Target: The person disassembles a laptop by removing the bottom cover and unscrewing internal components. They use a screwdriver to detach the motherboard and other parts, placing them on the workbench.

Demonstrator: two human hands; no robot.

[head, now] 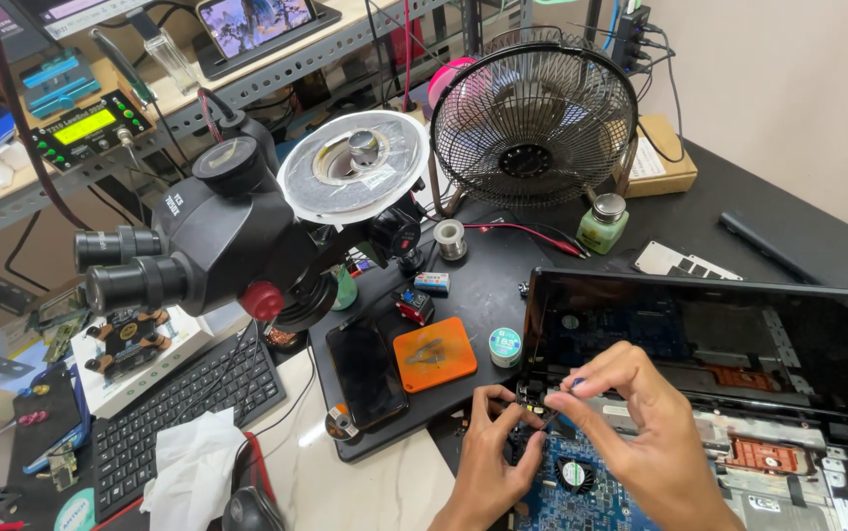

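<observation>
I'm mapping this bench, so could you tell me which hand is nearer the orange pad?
Left. The left hand lies just below and right of the orange pad; the right hand is farther right, over the opened laptop.

The microscope (217, 236) at centre left has a matt black plastic-looking body. The fan (534, 113) at upper centre has a dark wire-metal cage. The phone (366, 374) below centre shows glossy black glass, beside a matt orange pad (434, 353). Crumpled white tissue paper (193, 470) lies lower left. The open laptop's (729, 334) lid looks glossy black.
</observation>
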